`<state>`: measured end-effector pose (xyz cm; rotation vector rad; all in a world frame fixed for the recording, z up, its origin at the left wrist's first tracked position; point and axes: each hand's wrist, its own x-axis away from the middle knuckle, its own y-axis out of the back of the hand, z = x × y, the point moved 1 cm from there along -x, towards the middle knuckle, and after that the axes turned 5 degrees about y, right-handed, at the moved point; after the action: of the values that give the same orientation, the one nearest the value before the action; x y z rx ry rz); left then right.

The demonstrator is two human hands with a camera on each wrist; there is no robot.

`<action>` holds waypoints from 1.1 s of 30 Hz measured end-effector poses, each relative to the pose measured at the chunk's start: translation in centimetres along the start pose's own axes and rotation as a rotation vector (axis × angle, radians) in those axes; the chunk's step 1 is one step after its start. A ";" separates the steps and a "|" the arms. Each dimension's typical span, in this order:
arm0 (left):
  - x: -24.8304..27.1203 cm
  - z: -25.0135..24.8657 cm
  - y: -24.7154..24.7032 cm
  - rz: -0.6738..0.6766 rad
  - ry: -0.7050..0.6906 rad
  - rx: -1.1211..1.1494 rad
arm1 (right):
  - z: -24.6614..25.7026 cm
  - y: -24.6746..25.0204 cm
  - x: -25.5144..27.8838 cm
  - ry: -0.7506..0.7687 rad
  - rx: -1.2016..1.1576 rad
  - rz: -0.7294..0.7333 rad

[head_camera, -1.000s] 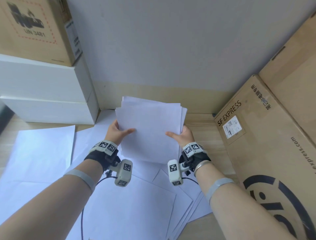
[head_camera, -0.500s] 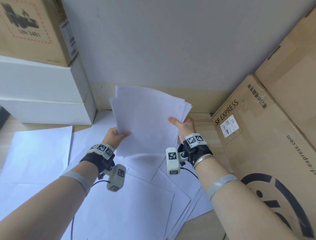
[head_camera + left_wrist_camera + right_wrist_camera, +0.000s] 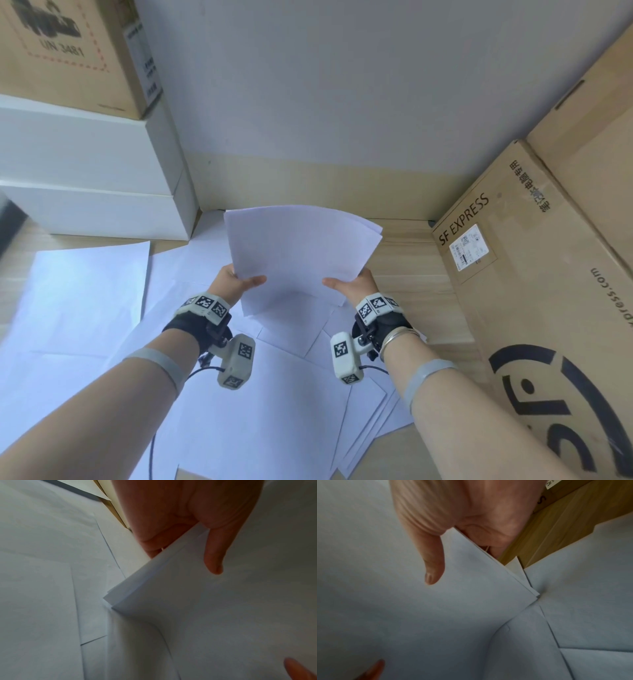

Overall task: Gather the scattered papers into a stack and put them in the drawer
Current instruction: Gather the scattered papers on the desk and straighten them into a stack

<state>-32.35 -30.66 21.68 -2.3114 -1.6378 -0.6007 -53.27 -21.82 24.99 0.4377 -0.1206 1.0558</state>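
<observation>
A stack of white papers (image 3: 301,253) stands on its lower edge over the desk, bowed at the top. My left hand (image 3: 236,282) grips its left side, thumb on the front and fingers behind. My right hand (image 3: 349,282) grips the right side the same way. In the left wrist view the thumb (image 3: 214,555) lies on the stack's (image 3: 214,615) front sheet, the lower corner touching the sheets below. The right wrist view shows the other thumb (image 3: 433,566) on the stack (image 3: 436,615). Several loose sheets (image 3: 257,411) lie spread on the desk underneath. No drawer is in view.
White boxes (image 3: 89,178) with a cardboard carton (image 3: 68,51) on top stand at the back left. A large SF Express carton (image 3: 534,308) leans at the right. A wall (image 3: 342,85) closes the back. More sheets (image 3: 75,308) cover the wooden desk (image 3: 411,260) at the left.
The stack was tilted and lifted half a second ago; now it has come down upright with its sheets squared together, both hands level at its sides.
</observation>
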 end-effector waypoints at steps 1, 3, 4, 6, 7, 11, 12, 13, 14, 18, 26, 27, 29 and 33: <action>-0.1 0.1 -0.1 -0.024 -0.004 -0.009 | -0.1 -0.1 -0.2 0.010 -0.016 -0.017; -0.4 0.2 -0.2 -0.053 -0.010 -0.006 | 0.1 -0.1 -0.5 0.038 -0.066 -0.050; -0.6 0.2 -0.1 -0.046 -0.007 0.017 | 0.1 0.0 -0.6 0.048 -0.094 -0.060; -0.8 0.2 0.0 -0.011 0.021 0.102 | -0.1 0.1 -0.8 0.043 -0.116 -0.063; -0.8 0.3 0.0 0.013 0.047 0.140 | -0.3 0.1 -0.6 0.024 -0.105 -0.053; -0.6 1.3 -0.5 0.010 0.136 0.060 | -1.8 -0.8 -0.3 -0.074 0.024 0.065; -0.7 1.5 -0.6 -0.017 0.137 0.032 | -2.1 -1.0 -0.4 -0.085 0.053 0.069; -0.8 1.6 -0.6 -0.034 0.129 0.015 | -2.5 -1.2 -0.8 -0.088 0.065 0.050; -0.9 1.5 -0.7 -0.049 0.116 -0.001 | -2.8 -1.4 -1.2 -0.086 0.071 0.019; -1.3 0.9 -0.7 -0.080 0.076 -0.071 | -2.6 -1.6 -2.2 -0.051 0.107 0.042; -1.5 2.3 1.9 -0.140 0.143 -0.155 | -2.5 -3.3 -3.2 -0.070 0.213 0.286; -1.4 2.7 2.6 -0.156 0.156 -0.161 | -2.6 -3.6 -3.5 -0.068 0.233 0.322; -1.3 3.5 4.1 -0.203 0.195 -0.178 | -2.7 -4.5 -4.2 -0.050 0.269 0.350; -1.0 5.2 7.3 -0.282 0.285 -0.191 | -3.2 -6.2 -6.3 -0.001 0.402 0.337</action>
<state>-24.78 -31.84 16.91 -2.0065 -1.8425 -1.1356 -51.43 -28.20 18.37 0.8007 0.0208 1.4183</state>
